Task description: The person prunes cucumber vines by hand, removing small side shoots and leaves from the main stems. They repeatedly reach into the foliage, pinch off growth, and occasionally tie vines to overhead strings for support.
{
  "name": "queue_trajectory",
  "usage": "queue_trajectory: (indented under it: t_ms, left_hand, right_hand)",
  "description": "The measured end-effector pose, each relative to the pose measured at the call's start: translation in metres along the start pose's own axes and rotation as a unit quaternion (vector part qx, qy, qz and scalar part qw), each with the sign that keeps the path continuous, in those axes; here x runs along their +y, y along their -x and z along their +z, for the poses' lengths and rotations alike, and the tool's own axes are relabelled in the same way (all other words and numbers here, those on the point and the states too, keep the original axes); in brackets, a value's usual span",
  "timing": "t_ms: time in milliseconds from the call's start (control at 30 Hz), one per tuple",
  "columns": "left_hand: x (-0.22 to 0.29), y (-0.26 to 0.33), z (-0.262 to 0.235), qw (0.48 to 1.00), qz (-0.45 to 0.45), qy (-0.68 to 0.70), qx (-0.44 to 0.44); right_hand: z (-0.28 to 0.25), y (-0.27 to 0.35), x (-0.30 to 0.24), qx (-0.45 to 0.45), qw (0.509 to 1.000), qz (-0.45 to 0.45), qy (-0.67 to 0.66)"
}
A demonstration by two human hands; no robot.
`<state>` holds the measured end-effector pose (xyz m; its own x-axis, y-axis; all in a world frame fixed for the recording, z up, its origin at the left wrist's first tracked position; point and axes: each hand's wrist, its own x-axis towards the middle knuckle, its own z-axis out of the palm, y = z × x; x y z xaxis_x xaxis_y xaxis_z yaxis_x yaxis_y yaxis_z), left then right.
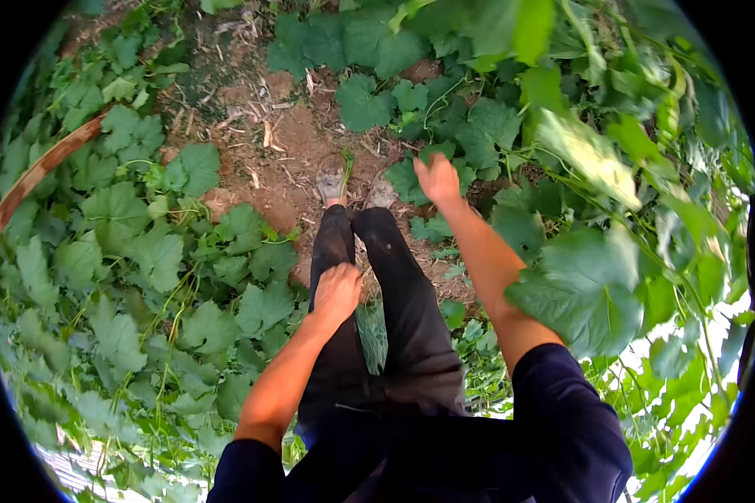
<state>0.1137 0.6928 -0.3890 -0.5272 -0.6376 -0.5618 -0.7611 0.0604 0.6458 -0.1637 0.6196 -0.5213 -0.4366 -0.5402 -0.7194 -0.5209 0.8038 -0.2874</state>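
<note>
My left hand [337, 292] is closed in front of my left knee, its fingers curled under. What it holds, if anything, is hidden. Farther forward and to the right, my right hand [439, 178] reaches in among broad green leaves [407, 180] close to the ground. Its fingers are drawn together beside a leaf, and I cannot make out what is between them. A thin green stem [346, 168] shows by my left shoe [330, 186]. One large leaf [583, 293] hangs over my right upper arm.
Bare brown soil [298, 126] with dry plant scraps runs ahead of my feet. Dense leafy vines [117, 218] line the left, where a curved brown strip [42, 180] passes through. Tall vines [637, 151] crowd the right. Between my legs shows something pale green [373, 335].
</note>
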Motion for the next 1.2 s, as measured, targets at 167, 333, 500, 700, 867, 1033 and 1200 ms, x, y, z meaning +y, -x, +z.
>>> queue_trajectory:
  t_ms: [167, 333, 500, 700, 867, 1033, 1200]
  left_hand:
    - [-0.053, 0.024, 0.046, 0.999, -0.003, -0.019, 0.028]
    - [-0.043, 0.014, 0.040, 0.994, -0.081, 0.074, 0.017]
    - [-0.084, -0.080, 0.042, 0.955, -0.137, 0.258, 0.053]
    - [-0.086, -0.319, 0.036, 0.963, -0.092, 0.253, -0.013]
    - [-0.107, -0.351, 0.076, 0.807, -0.128, 0.576, -0.030]
    - [-0.105, -0.337, 0.070, 0.953, -0.140, 0.269, -0.017]
    - [-0.112, -0.342, 0.092, 0.854, -0.148, 0.499, -0.002]
  right_hand:
    - [0.073, -0.173, -0.005, -0.039, 0.958, 0.242, -0.149]
    - [0.119, -0.142, 0.008, -0.102, 0.907, 0.212, -0.350]
    - [0.094, -0.067, -0.015, -0.149, 0.883, 0.171, -0.412]
    - [0.070, -0.069, -0.023, -0.187, 0.922, 0.061, -0.333]
    - [0.036, -0.112, -0.008, -0.271, 0.958, 0.022, -0.091]
    - [0.033, -0.194, -0.009, -0.025, 0.971, -0.237, -0.009]
    - [0.057, -0.238, -0.040, -0.029, 0.935, -0.350, 0.046]
